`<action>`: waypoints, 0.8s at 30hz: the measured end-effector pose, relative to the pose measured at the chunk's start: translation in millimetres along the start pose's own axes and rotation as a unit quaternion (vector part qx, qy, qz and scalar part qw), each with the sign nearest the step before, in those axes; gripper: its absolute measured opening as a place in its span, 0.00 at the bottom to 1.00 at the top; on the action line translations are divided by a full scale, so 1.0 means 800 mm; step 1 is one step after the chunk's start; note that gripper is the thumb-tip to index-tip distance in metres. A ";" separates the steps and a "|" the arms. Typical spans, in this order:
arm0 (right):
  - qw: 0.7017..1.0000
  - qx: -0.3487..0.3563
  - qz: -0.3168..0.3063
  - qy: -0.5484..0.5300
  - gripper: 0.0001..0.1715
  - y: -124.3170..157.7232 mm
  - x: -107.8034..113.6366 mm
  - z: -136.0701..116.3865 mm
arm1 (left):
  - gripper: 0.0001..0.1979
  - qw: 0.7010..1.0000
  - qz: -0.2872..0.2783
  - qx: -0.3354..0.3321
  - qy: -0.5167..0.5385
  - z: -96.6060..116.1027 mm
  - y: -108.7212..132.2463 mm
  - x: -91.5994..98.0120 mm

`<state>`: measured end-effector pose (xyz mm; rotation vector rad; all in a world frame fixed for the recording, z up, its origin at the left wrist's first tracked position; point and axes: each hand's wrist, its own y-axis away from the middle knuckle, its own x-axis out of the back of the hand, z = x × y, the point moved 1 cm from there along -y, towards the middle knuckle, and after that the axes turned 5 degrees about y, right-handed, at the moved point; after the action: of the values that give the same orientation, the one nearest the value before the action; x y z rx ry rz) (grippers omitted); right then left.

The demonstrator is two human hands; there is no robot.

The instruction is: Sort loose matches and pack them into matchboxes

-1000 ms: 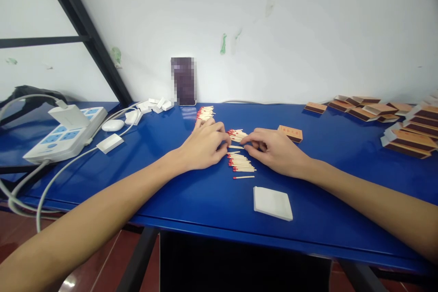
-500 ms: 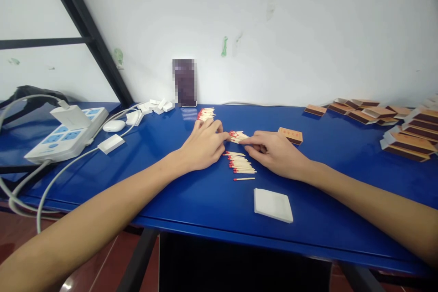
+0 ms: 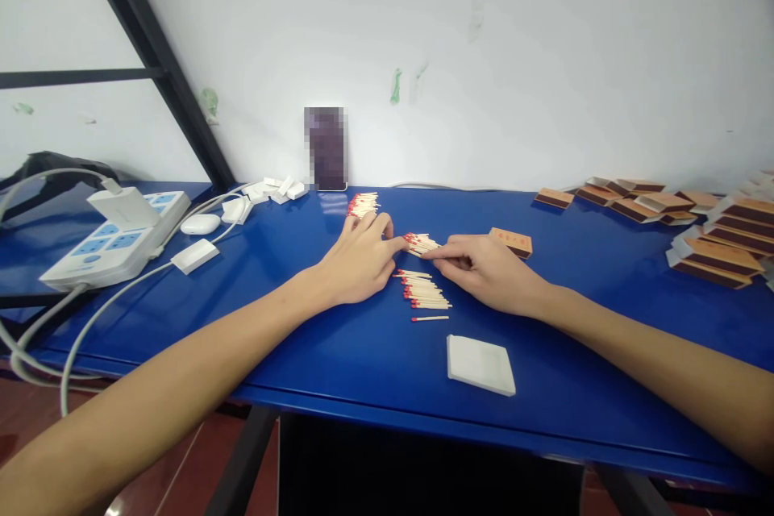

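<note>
A small pile of red-headed matches (image 3: 422, 244) lies on the blue table between my hands. My left hand (image 3: 361, 260) rests palm down with its fingers bent and apart, and its thumb reaches the match heads. From the other side, the outstretched index finger of my right hand (image 3: 489, 272) touches the plain ends; the other fingers are partly hidden. Nearer me is a spread row of matches (image 3: 428, 291), then a single match (image 3: 430, 318). Another heap of matches (image 3: 364, 203) sits beyond my left fingers. An orange matchbox (image 3: 511, 243) lies behind my right hand.
At the front is a white square tray (image 3: 480, 365). Matchbox parts (image 3: 634, 197) are scattered back right, beside stacked boxes (image 3: 719, 246). On the left are a power strip (image 3: 121, 238), cables and white pieces (image 3: 275, 189). A phone (image 3: 326, 149) leans on the wall.
My hands stay at the pile with hardly any movement. The right index finger has shifted slightly along the match ends. The view has moved a little.
</note>
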<state>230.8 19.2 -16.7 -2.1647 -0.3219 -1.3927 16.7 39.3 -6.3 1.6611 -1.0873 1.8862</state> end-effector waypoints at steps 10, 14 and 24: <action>0.997 -0.016 0.010 -0.071 0.15 0.004 0.002 -0.002 | 0.13 0.996 -0.006 -0.011 0.090 0.006 0.000 0.001; 0.991 -0.089 0.052 -0.082 0.15 0.003 0.002 0.003 | 0.13 0.995 0.014 -0.012 0.098 0.006 0.000 0.000; 0.993 -0.108 0.038 -0.008 0.08 -0.007 0.003 0.002 | 0.19 1.000 0.003 0.002 0.022 0.003 -0.002 -0.001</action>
<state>230.5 24.7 -12.9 -2.3359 -0.0961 -1.4241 19.7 38.4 -6.8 1.6122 -1.0739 1.9212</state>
